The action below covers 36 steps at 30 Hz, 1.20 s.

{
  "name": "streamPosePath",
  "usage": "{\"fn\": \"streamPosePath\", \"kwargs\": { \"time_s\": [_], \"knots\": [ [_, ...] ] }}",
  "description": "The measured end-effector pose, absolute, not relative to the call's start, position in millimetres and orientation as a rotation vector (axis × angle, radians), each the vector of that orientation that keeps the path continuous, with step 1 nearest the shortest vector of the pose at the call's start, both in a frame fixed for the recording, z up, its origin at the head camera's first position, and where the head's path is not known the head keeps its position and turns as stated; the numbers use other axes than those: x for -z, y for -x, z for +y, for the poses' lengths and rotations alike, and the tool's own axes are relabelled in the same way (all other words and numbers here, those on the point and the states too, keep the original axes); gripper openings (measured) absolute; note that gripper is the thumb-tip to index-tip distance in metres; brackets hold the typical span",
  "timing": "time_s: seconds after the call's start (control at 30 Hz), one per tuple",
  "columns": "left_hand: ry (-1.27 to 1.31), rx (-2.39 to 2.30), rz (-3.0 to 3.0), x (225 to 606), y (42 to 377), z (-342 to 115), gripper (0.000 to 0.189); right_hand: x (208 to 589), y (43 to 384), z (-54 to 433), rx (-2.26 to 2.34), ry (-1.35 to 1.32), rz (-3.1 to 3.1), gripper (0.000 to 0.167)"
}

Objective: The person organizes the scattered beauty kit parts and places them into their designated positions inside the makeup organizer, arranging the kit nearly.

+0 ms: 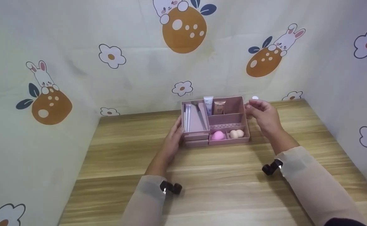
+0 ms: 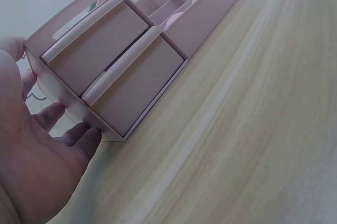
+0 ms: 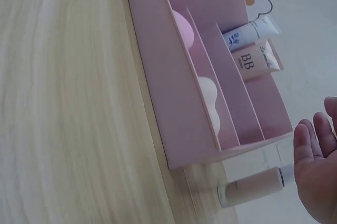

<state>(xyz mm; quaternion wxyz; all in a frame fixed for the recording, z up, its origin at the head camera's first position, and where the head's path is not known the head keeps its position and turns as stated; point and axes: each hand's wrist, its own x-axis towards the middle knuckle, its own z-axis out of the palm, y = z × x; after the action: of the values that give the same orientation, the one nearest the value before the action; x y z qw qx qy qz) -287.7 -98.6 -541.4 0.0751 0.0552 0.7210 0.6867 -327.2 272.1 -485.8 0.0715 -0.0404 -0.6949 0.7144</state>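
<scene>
A pink desktop organizer (image 1: 229, 119) stands on the wooden table by the back wall. My left hand (image 1: 173, 138) rests its spread fingertips on the organizer's left side, beside two drawers (image 2: 134, 84). At the right end, my right hand (image 1: 263, 116) is raised with loosely bent fingers. Beside that hand a beige bottle (image 3: 253, 187) stands upright; its cap is partly hidden by the hand, and I cannot tell whether they touch. A white tube (image 1: 208, 105) and a brown BB tube (image 1: 219, 107) stand in the back compartment. A pink sponge (image 1: 218, 135) and pale sponge (image 1: 236, 133) lie in front.
Several slim brushes (image 1: 199, 116) lie in the organizer's top-left tray. The wooden tabletop (image 1: 215, 182) stretches in front of it. A patterned cloth wall (image 1: 139, 78) rises right behind, with side walls left and right.
</scene>
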Motion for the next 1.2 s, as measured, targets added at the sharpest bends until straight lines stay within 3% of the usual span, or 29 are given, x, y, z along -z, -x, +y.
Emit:
{"fn": "streamPosePath", "kwargs": {
  "time_s": [0.37,0.63,0.87,1.2],
  "knots": [
    [-0.182,-2.079,2.150,543.4,289.1,-99.0,0.060,490.1,327.1,294.6,-2.156,0.138,-1.959,0.041],
    [-0.156,-2.059,2.158,541.8,287.9,-99.3,0.055,493.6,335.6,300.9,-2.153,0.194,-1.938,0.033],
    [-0.131,-2.031,2.168,540.3,288.4,-98.8,0.056,497.0,343.9,307.2,-2.185,0.234,-1.886,0.042],
    [-0.150,-1.990,2.223,542.1,287.0,-100.8,0.062,504.7,354.5,308.4,-2.123,0.326,-2.001,0.040]
  ]
}}
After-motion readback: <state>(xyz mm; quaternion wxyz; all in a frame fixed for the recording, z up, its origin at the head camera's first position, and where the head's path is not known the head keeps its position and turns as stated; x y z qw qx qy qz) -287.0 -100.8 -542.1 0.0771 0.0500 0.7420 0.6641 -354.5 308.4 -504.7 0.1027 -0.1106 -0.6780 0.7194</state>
